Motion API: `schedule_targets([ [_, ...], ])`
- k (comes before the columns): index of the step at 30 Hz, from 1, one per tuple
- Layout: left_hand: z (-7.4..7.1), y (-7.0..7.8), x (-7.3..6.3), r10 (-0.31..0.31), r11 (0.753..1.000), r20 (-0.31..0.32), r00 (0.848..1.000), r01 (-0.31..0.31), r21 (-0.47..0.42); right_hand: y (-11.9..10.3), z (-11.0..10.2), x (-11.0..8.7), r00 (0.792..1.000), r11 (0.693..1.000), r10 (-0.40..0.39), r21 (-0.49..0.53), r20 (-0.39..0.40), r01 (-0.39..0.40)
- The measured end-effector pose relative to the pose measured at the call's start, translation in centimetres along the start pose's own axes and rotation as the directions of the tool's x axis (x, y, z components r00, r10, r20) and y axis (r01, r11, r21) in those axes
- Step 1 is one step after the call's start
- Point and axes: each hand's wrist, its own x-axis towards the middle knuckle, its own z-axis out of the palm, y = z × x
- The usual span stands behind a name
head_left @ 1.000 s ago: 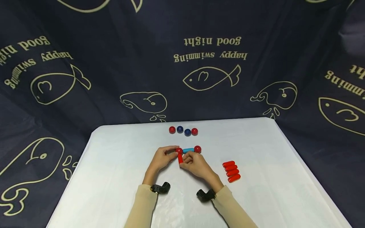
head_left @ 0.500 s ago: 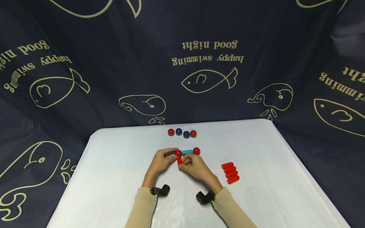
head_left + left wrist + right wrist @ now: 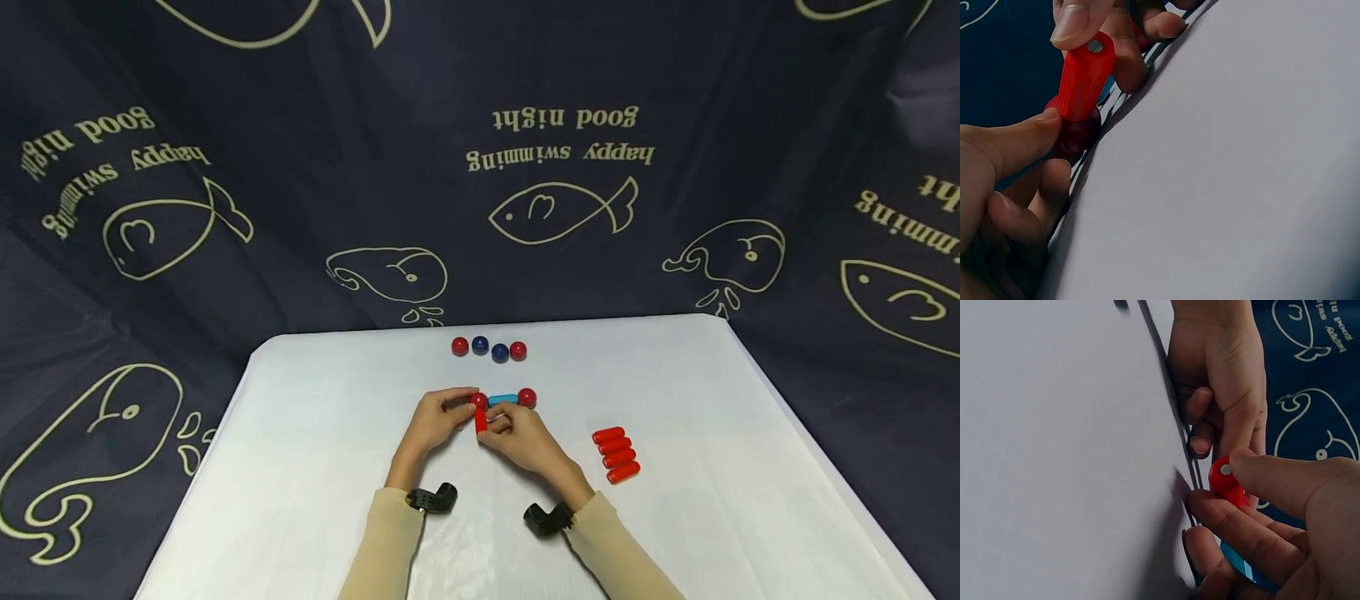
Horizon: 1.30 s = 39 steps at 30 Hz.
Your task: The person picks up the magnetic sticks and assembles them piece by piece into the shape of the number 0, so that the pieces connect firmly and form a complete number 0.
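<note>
My left hand pinches a red ball between thumb and forefinger. With thumb and fingers, my right hand grips a red magnetic rod. One end of that rod meets the red ball; its free end, showing a small metal disc, faces the left wrist camera, where the rod covers part of the ball. A light-blue rod lies just right of the held ball, with another red ball at its far end. In the right wrist view, fingers hide most of the red rod.
Two red balls and two blue balls sit in a row near the back edge of the white table. Several red rods lie side by side to the right. A dark printed cloth hangs behind.
The whole head view shifts slightly. Both hands keep their hold on the red ball and the red rod, with little visible movement over the table.
</note>
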Motion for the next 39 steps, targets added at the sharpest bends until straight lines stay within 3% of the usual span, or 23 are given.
schedule_targets([
  [39, -0.03, 0.02, 0.03, 0.005, 1.000, -0.012, 1.000, -0.004, 0.014, 0.18, 0.06, 0.35, 1.000, 1.000, 0.023, 0.019, 0.016, -0.024],
])
